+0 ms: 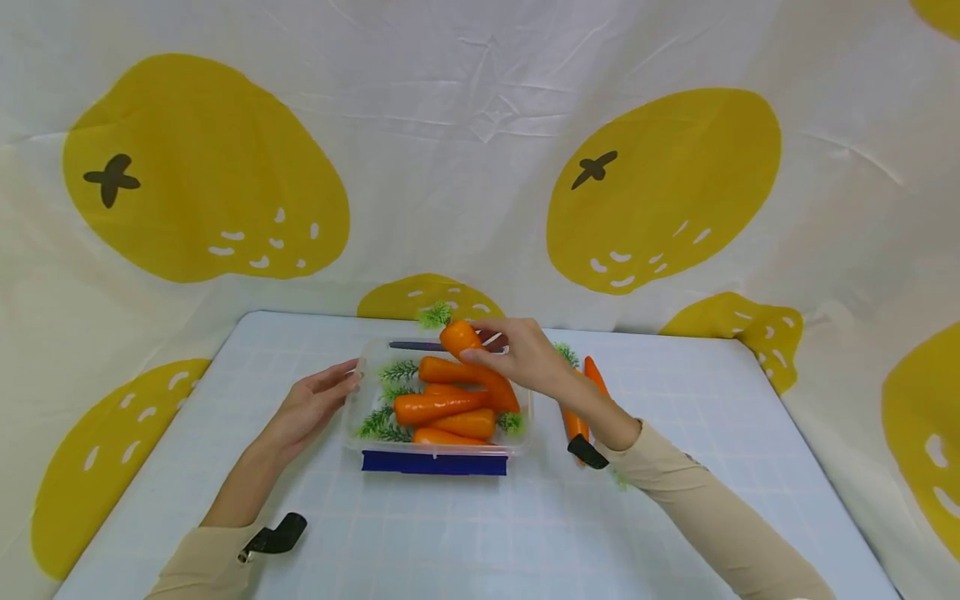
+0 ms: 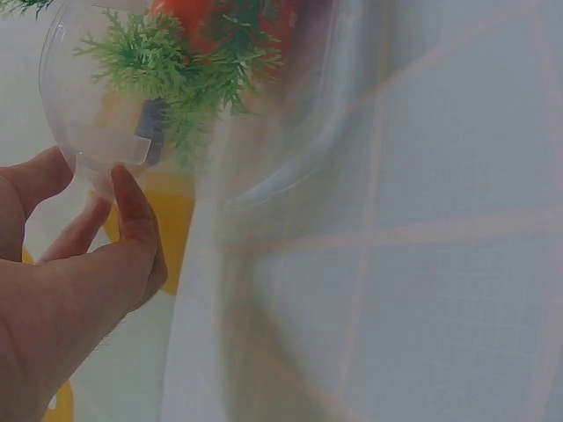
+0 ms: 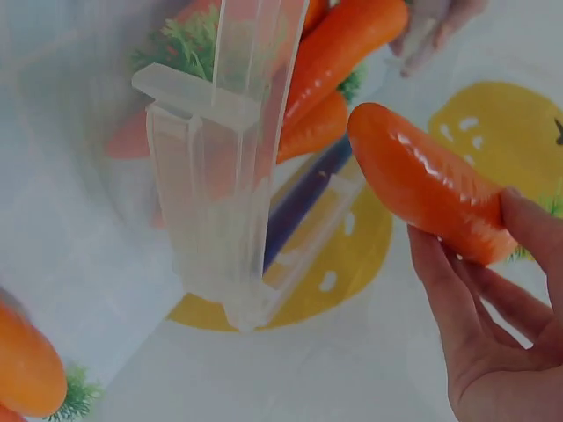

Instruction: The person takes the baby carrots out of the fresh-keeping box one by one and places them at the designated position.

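Note:
My right hand (image 1: 528, 358) holds an orange carrot (image 1: 460, 337) with green leaves over the back right of a clear plastic box (image 1: 435, 450). The thumb and fingers grip it near its leafy end, and the other end of the carrot (image 3: 431, 185) points away from the palm in the right wrist view. Several carrots (image 1: 442, 407) lie in the box, most with their leaves towards the left wall. At the box's left side, my left hand (image 1: 311, 408) pinches the rim with thumb and fingertips (image 2: 127, 189).
To the right of the box, more carrots (image 1: 573, 423) lie on the table (image 1: 675, 467), partly hidden under the right forearm. A blue strip (image 1: 435, 462) runs along the box's front. A cloth with yellow fruit prints (image 1: 450, 208) hangs behind the table.

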`<state>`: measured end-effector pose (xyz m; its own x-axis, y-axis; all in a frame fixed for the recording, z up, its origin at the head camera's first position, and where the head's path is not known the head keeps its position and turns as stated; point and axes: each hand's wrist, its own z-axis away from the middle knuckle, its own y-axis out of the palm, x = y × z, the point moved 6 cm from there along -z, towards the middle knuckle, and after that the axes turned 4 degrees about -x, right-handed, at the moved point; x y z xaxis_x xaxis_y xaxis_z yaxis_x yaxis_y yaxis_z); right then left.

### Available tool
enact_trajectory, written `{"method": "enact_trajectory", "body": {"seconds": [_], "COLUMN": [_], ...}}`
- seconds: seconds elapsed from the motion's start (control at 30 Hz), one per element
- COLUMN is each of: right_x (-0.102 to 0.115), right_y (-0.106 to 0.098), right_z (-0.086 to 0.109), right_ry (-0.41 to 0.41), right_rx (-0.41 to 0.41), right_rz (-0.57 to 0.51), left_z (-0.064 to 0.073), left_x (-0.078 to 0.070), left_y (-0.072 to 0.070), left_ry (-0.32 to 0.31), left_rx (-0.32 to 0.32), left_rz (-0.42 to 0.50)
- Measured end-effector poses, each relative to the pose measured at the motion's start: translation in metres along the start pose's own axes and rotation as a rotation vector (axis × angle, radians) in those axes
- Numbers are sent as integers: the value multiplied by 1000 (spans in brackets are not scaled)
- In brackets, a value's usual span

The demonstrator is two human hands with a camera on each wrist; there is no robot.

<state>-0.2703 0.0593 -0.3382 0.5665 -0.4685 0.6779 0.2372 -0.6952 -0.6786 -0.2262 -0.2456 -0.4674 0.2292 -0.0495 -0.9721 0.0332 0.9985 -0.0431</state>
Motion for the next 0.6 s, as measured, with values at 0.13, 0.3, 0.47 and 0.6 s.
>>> {"method": "enact_trajectory", "body": {"seconds": [0.13,0.3,0.47,0.6], "right_x": [-5,-15,-31,-43], "right_y": [-12,-25,-38,-48], "right_z": [5,14,26,39], "right_ry": [71,166,240,294], "right_rx": [-36,-60,-90,-111], "right_rz": [-3,-18,-20,-33], "left_z": [0,1,1,1], "left_x": [-1,-2,-2,-3], "left_y": [1,1,1,2], "left_ry": [-7,-30,-40,-36], "left_rx": [0,-8,-11,-10], "left_rz": [-2,-12,-14,-20]}}
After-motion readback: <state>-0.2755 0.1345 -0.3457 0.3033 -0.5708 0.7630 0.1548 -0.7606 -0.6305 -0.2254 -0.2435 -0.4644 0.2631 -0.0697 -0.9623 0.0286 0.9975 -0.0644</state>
